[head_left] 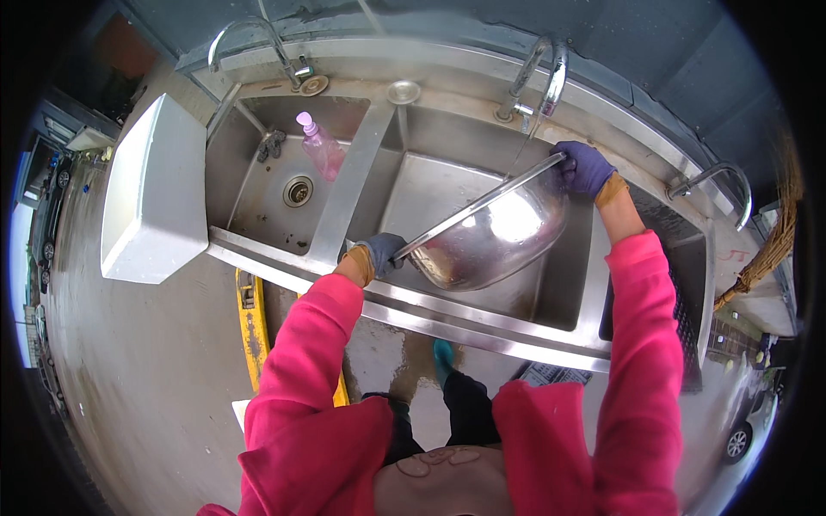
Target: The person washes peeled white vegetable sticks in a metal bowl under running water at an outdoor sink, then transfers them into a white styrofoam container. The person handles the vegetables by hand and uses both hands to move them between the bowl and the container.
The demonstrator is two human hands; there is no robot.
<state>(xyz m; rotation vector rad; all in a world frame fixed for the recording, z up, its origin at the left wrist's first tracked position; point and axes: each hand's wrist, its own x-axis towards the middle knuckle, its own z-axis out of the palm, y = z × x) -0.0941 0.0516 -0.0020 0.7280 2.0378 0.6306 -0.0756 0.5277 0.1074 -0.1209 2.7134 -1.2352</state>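
Note:
A large shiny metal basin (495, 236) is tilted on its side over the middle sink compartment (422, 185), its opening turned toward the back left. My left hand (381, 255), in a dark glove with a tan cuff, grips the rim at its near left end. At the far right end of the rim, my right hand (587, 169) is closed on it in a purple glove. Water runs in a thin stream from the middle faucet (551, 82) down by the basin's opening. The inside of the basin is mostly hidden from view.
In the left sink compartment stand a pink pump bottle (322, 150) and a drain (298, 191). A white box-shaped container (155, 198) sits at the sink's left edge. More faucets (258, 43) rise behind. A yellow pallet jack (251, 318) is below; a straw broom (766, 249) leans right.

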